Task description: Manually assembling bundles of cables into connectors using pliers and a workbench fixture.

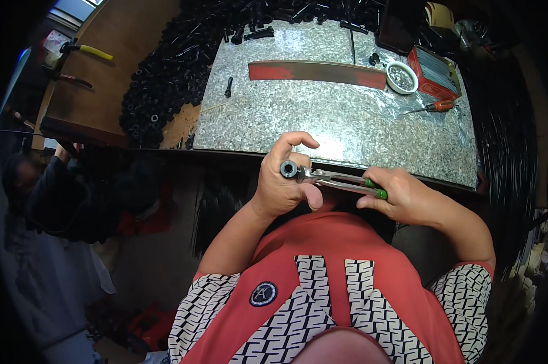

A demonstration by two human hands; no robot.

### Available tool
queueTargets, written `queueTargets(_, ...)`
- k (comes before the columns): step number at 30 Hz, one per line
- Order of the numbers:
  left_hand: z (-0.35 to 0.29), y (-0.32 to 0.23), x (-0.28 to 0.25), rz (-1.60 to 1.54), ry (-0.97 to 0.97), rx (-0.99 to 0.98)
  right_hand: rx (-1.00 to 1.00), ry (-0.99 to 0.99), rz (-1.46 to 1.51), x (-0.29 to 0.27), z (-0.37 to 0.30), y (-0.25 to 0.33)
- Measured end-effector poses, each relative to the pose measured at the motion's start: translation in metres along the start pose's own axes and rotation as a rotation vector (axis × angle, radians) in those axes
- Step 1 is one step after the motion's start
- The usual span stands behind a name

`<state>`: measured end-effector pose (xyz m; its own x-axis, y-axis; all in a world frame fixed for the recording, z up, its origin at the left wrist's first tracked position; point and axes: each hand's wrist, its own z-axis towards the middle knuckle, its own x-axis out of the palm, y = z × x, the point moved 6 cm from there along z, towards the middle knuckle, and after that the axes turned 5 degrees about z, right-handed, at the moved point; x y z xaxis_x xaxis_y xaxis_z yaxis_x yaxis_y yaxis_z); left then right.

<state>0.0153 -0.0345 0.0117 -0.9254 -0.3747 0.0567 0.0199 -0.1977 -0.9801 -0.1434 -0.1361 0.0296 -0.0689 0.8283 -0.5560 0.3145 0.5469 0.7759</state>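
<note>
Close to the table's front edge, my left hand (275, 189) holds a small black tubular part (289, 169), its round open end facing up. The index finger of that hand is bent and the thumb stands apart from it. My right hand (400, 193) grips a pair of pliers (337, 181) by its green-tipped handles. The metal jaws of the pliers reach the black part, beside my left palm. Whether the jaws bite on the part or only touch it I cannot make out. The lower fingers of my left hand are partly hidden.
A speckled stone slab (274, 121) bears a long worn strip (316, 73), a white bowl of small pieces (401, 77), a red box (434, 73) and an orange-handled screwdriver (437, 107). Black parts (165, 79) heap up at left. Another person (50, 188) sits at far left.
</note>
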Motion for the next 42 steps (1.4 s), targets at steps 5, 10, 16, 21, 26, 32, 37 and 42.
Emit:
queueTargets(5,-0.001,0.005,-0.003,0.059,-0.032,-0.012,-0.118,-0.28,-0.247,-0.011,0.0,-0.002)
queueTargets(10,0.0,0.013,-0.007,-0.06,-0.066,0.019,-0.131,-0.399,-0.354,-0.032,-0.006,0.001)
queueTargets(16,0.011,-0.01,-0.075,-0.243,-0.41,0.21,-0.027,-0.809,-0.425,-0.104,-0.019,-0.022)
queueTargets(21,-0.001,-0.043,-0.089,-0.408,-0.379,0.283,0.264,-0.822,-0.363,-0.16,-0.009,-0.055)
queueTargets(26,-0.011,-0.039,-0.025,-0.169,-0.166,0.162,0.347,-0.697,-0.502,-0.174,0.026,-0.068)
queueTargets(32,-0.021,-0.022,-0.008,-0.109,-0.063,0.095,0.423,-0.502,-0.753,-0.169,0.059,-0.074)
queueTargets(37,-0.022,-0.018,-0.009,-0.094,-0.059,0.1,0.373,-0.495,-0.827,-0.168,0.074,-0.064)
queueTargets(42,-0.02,-0.018,-0.009,-0.085,-0.073,0.053,0.374,-0.497,-0.802,-0.168,0.074,-0.063)
